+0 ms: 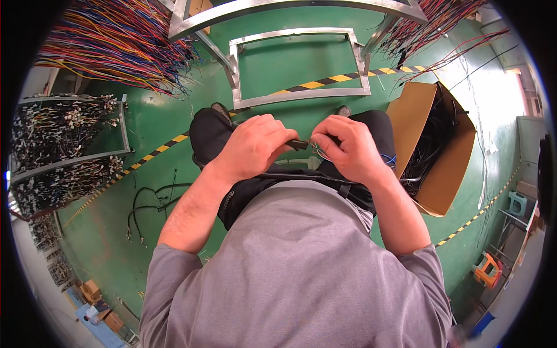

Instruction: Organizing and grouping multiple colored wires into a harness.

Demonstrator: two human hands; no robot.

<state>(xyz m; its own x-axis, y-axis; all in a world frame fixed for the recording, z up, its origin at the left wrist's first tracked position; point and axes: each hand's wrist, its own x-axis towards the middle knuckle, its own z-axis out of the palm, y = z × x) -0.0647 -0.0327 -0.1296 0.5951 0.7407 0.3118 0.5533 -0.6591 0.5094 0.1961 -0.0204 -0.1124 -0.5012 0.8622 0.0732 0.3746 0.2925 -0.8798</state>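
A black sleeved cable (297,143) sits between the two hands, above the person's lap, its short dark end showing in the gap between them. The left hand (252,145) is curled nearly closed around it, fingers folded over and thumb pressed along the top. The right hand (347,148) is also bent tightly, its fingertips pinching a few thin wires (320,152) — pale and blue strands that loop out just below the knuckles. The two hands are close together but not touching, the cable end bridging them. A further black length of the cable (301,176) runs across the lap beneath the wrists.

To the person's right, just beside the knee, stands an open cardboard box (447,174) with its flap up; inside lies a dense heap of black cables (429,139), filling most of what can be seen of it. On the green floor (174,116) to the left lie a few loose black cables (148,206), well apart from the hands. Ahead of the knees stands a metal frame (301,95), with a yellow-and-black floor stripe (325,82) passing under it. Bundles of coloured wires (116,46) hang at upper left and upper right, and a rack of small connectors (64,145) stands at far left.
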